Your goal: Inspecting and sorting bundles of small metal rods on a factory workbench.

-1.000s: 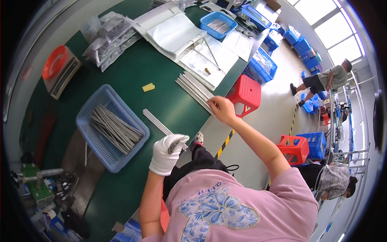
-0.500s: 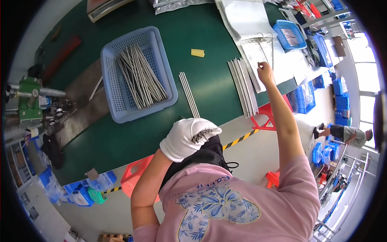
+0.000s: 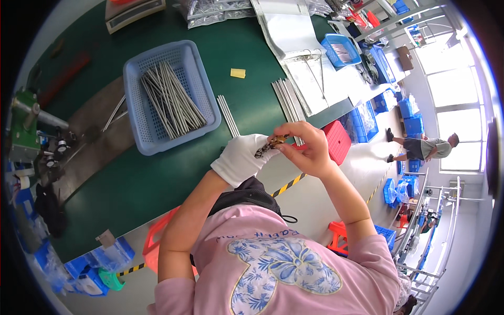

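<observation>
My left hand (image 3: 239, 159), in a white glove, is closed round a bundle of thin metal rods (image 3: 261, 152) whose ends stick out toward my right hand. Bare and with bent fingers, my right hand (image 3: 308, 149) pinches at those ends, where a small brownish, shiny thing (image 3: 281, 139) shows between the fingers; its kind I cannot make out. On the green table just beyond my hands lie a few loose rods (image 3: 228, 115) and a neat row of rods (image 3: 289, 102). A blue perforated basket (image 3: 209, 89) farther left carries many grey rods (image 3: 173, 102).
A green machine (image 3: 26, 118) stands at the left. An open binder with papers (image 3: 294, 65), a yellow slip (image 3: 238, 73) and a small blue basket (image 3: 358, 56) lie across the table (image 3: 131, 189). Red stools (image 3: 336, 142) stand by its edge. Another person (image 3: 433, 148) is away at the right.
My right hand has come back from over the papers to the rod ends at my left hand. The view has shifted a little. My left hand still grips the bundle.
</observation>
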Demonstrator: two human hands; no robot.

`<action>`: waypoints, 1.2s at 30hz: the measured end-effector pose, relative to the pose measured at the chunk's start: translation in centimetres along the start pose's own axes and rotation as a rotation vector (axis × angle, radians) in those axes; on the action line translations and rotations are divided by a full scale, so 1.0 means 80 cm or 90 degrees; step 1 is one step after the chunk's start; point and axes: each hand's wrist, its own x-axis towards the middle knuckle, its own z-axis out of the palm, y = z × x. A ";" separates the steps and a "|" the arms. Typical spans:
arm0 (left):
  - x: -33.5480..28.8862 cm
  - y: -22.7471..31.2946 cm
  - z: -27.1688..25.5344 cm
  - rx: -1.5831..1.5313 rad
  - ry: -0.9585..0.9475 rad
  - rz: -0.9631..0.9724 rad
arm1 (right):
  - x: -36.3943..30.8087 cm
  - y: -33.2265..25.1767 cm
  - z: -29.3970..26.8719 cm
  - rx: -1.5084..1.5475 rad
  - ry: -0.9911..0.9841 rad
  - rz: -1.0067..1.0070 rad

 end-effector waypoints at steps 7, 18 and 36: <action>-0.005 0.002 -0.006 -0.061 -0.004 0.008 | 0.007 -0.010 0.001 -0.118 0.011 -0.077; -0.003 -0.005 0.001 -0.011 0.017 0.050 | 0.003 -0.003 -0.001 -0.133 -0.024 -0.099; 0.005 -0.001 0.000 -0.016 0.000 0.033 | 0.012 -0.008 -0.011 -0.175 -0.048 -0.143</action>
